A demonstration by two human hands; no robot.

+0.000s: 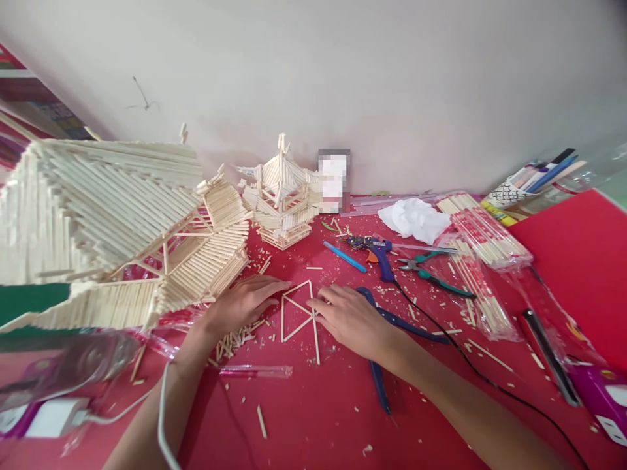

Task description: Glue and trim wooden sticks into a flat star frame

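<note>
A small flat frame of thin wooden sticks (pixel 297 312), a triangle with crossing pieces, lies on the red table (pixel 323 405). My left hand (pixel 242 302) rests palm down at its left edge, fingertips touching the frame's top corner. My right hand (pixel 351 318) lies palm down on its right side, fingers pressing on the sticks. Neither hand lifts anything. A large stick-built roof model (pixel 112 222) stands to the left, and a smaller pagoda-like stick model (pixel 281 196) stands at the back by the wall.
A blue glue gun (pixel 376 251) with a black cord, green-handled cutters (pixel 428 271), a blue pen (pixel 345 256), bags of sticks (pixel 482 238), white tissue (pixel 415 219), blue-handled scissors (pixel 386 326), a clear glue stick (pixel 255 371) and stick offcuts lie around. A cup of pens (pixel 526 179) stands far right.
</note>
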